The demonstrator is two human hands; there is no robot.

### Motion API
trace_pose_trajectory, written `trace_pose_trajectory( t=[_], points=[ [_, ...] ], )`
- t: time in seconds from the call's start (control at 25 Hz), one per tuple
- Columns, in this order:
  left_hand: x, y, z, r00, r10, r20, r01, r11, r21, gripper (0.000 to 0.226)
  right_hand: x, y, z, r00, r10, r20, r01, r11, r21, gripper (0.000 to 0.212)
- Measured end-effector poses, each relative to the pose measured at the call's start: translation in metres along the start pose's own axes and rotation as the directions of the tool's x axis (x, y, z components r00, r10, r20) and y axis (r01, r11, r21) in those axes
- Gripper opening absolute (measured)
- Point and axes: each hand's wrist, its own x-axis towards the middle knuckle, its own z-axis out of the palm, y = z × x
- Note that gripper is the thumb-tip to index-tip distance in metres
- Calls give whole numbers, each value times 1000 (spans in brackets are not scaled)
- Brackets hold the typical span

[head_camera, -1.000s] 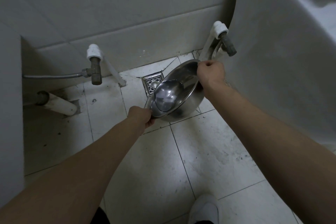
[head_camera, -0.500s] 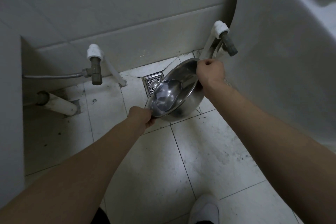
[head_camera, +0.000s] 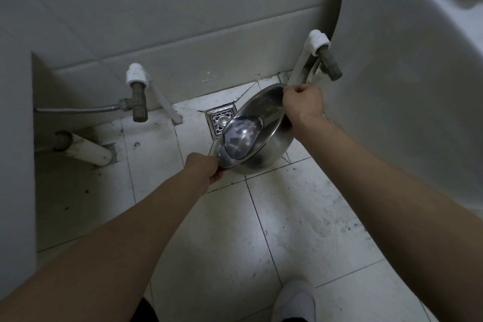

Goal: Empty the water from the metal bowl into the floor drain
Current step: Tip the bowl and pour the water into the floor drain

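I hold a shiny metal bowl [head_camera: 264, 149] tilted over the white tiled floor. Its far-left side is lowered toward the square metal floor drain [head_camera: 219, 121], part of which the bowl hides. Water [head_camera: 240, 137] pools in the lower part of the bowl. My left hand [head_camera: 205, 167] grips the near rim. My right hand [head_camera: 302, 106] grips the far rim, which is raised higher.
A pipe with a valve [head_camera: 137, 94] stands left of the drain, and another valve [head_camera: 328, 64] is at the right by a large white ceramic basin [head_camera: 407, 86]. A thick pipe [head_camera: 83, 150] lies at the left. My white shoe [head_camera: 294, 300] is at the bottom.
The bowl has tipped a little more toward the drain, and the water has slid toward the lowered rim. Both hands kept their grip.
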Motion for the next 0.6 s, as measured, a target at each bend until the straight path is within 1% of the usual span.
trace_pose_trajectory(
  t=[0.08, 0.2, 0.6],
  points=[
    [0, 0, 0, 1000, 0, -2, 0, 1000, 8, 10, 0, 0, 0, 1000, 0, -1, 0, 1000, 0, 25],
    [0, 1, -1, 1000, -2, 7, 2, 1000, 0, 6, -1, -2, -1, 1000, 4, 19, -4, 1000, 21, 22],
    [-2, 2, -1, 1000, -3, 13, 2, 1000, 8, 13, -3, -10, 2, 999, -25, 34, 24, 999, 31, 23]
  ],
)
